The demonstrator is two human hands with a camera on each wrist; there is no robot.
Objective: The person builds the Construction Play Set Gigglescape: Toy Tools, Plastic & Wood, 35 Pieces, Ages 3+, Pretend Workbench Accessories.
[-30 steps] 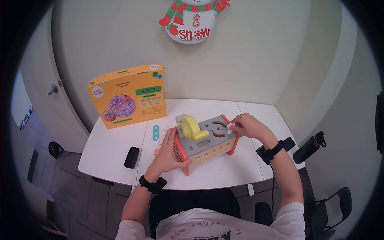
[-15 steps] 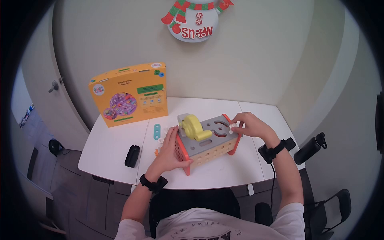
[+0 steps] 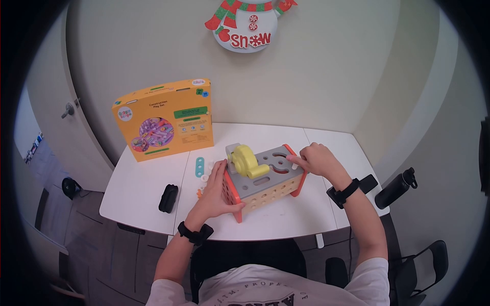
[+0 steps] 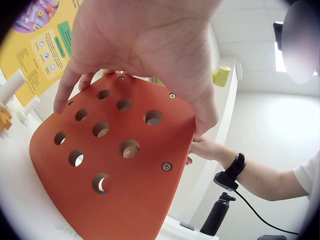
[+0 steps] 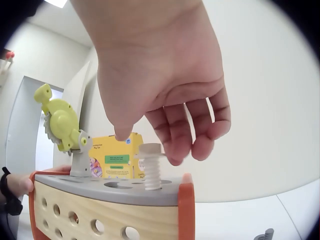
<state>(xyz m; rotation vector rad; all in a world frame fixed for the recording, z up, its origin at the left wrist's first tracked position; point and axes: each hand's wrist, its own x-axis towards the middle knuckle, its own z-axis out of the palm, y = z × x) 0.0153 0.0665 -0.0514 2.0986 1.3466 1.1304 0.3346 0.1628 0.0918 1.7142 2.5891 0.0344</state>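
Note:
A toy workbench [image 3: 265, 195] with a grey top, pale wood sides and orange end panels stands on the table. My left hand [image 3: 210, 200] grips its left orange end panel [image 4: 115, 165], thumb at the front edge and fingers across the far edge. A white threaded bolt [image 5: 152, 167] stands upright in the grey top near the right end. Over it is my right hand [image 5: 165, 90], fingers loosely bent and thumb apart from the bolt; fingertips are right at the bolt head. On the top's left end sits a yellow-green toy circular saw [image 3: 246, 162].
A yellow play set box [image 3: 166, 122] stands at the back left. Left of the workbench lie a teal strip with holes [image 3: 199, 167], small white and orange pieces, and a black case [image 3: 168, 198]. A black bottle [image 3: 395, 188] is at the right edge.
My right fingers, pinching the white bolt earlier, have loosened from it, with the index finger now stretched over it. The left hand keeps its hold on the workbench.

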